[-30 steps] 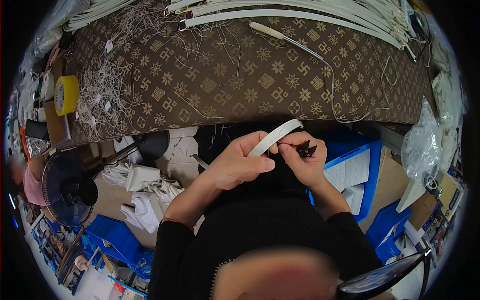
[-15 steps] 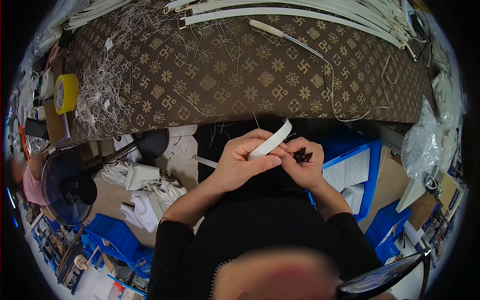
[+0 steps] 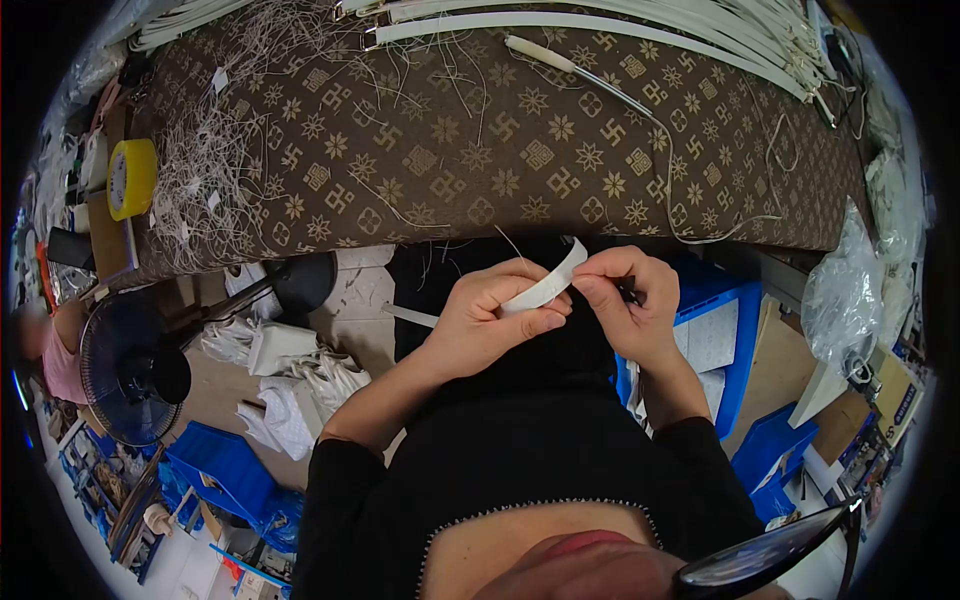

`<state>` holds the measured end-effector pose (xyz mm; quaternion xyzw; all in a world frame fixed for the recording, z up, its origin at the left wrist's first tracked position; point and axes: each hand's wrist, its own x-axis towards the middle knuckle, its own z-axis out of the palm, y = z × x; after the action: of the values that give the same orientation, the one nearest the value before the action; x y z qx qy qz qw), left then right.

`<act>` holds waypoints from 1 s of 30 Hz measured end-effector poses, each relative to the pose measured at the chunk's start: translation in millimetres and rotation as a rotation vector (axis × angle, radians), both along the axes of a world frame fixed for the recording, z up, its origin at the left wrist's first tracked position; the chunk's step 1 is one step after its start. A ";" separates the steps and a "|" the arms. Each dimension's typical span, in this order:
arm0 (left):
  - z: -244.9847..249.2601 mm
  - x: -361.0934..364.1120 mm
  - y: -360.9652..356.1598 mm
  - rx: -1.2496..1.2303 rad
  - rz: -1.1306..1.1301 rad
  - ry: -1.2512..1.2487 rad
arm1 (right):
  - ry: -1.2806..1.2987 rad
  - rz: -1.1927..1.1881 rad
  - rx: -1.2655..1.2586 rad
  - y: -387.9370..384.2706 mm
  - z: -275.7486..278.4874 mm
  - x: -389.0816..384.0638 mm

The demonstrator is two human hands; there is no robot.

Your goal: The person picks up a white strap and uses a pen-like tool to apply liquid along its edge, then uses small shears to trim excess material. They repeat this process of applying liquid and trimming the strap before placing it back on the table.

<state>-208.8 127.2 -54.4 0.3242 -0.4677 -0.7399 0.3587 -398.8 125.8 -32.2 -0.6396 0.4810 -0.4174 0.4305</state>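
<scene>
A white strap (image 3: 550, 287) curves between my two hands, just off the front edge of the patterned table. My left hand (image 3: 497, 312) is closed around it, thumb on top, and a pale tail of strap sticks out to the left below the wrist. The thumb and forefinger of my right hand (image 3: 628, 298) pinch together beside the strap's right edge; what lies between the fingertips is too small to tell. A small dark object shows partly behind the fingers of my right hand. A thin thread rises near the strap.
The brown patterned table (image 3: 420, 160) holds loose threads (image 3: 205, 160), yellow tape (image 3: 132, 180), a white-handled tool (image 3: 542, 54) and white straps (image 3: 560, 20). Below stand a fan (image 3: 135, 375), blue crates (image 3: 222, 465) and white cloth (image 3: 285, 350). A person in pink (image 3: 65, 355) is at far left.
My right hand has moved slightly right and up, its fingers turned to pinch at the strap's edge. The dark object in it is now mostly hidden. My left hand has barely moved.
</scene>
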 end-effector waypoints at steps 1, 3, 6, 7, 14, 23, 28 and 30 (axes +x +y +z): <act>-1.5 -0.2 0.2 0.007 -0.017 0.020 | 0.001 0.001 0.001 1.0 1.3 0.4; -1.3 -1.3 -0.6 0.011 -0.039 0.040 | -0.088 -0.049 0.128 3.1 3.7 1.1; -0.1 -2.7 -2.5 0.034 -0.025 0.047 | -0.100 -0.053 0.153 4.6 3.5 -0.6; -1.9 -2.1 -3.0 -0.006 -0.038 0.034 | -0.100 -0.053 0.152 4.7 2.7 -1.2; 2.1 -0.9 -4.9 0.024 -0.068 0.015 | -0.174 -0.204 0.112 2.1 0.5 -5.8; 3.3 -2.4 -2.7 -0.030 -0.038 -0.124 | 0.041 0.200 0.087 -13.3 9.3 -11.6; 9.4 -1.2 -4.6 -0.107 -0.048 -0.267 | 0.139 0.216 -0.152 -16.5 2.6 -10.1; 10.9 -1.5 -6.0 -0.147 -0.049 -0.308 | 0.257 0.303 -0.199 -18.5 9.1 -12.1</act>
<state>-210.3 121.2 -43.5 0.3952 -0.5779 -0.6536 0.2875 -411.0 107.3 -23.1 -0.7919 0.3865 -0.3084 0.3582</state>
